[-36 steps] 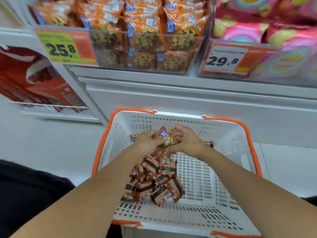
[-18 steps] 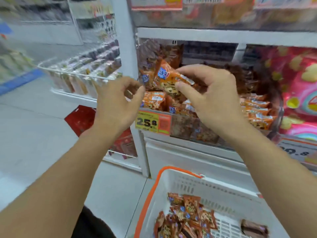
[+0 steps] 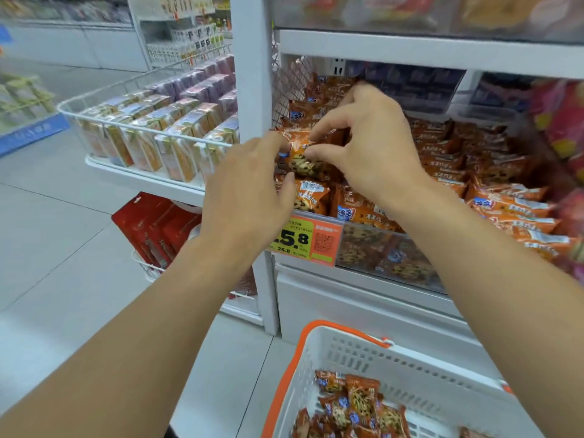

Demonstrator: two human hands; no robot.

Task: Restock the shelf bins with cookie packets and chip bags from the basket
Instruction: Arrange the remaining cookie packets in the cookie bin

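An orange cookie packet (image 3: 304, 162) is held over the left end of the clear shelf bin (image 3: 373, 248), on top of the stacked cookie packets (image 3: 493, 188) inside. My right hand (image 3: 373, 147) pinches its upper edge between thumb and forefinger. My left hand (image 3: 249, 191) grips its left end, fingers above and thumb below. Below, the white basket with an orange rim (image 3: 284, 377) holds several more cookie packets (image 3: 357, 406). No chip bags show in the basket.
A yellow-and-orange price tag (image 3: 308, 240) hangs on the bin front. A white shelf post (image 3: 252, 90) stands just left of the bin. Beyond it a wire rack (image 3: 151, 140) holds boxed goods, with red packs (image 3: 155, 229) below. Pink bags (image 3: 562, 121) fill the right.
Both hands rose from the basket to the shelf bin with a cookie packet. The left hand, free half a second ago, now grips the packet too, and it sits lower on the stack.
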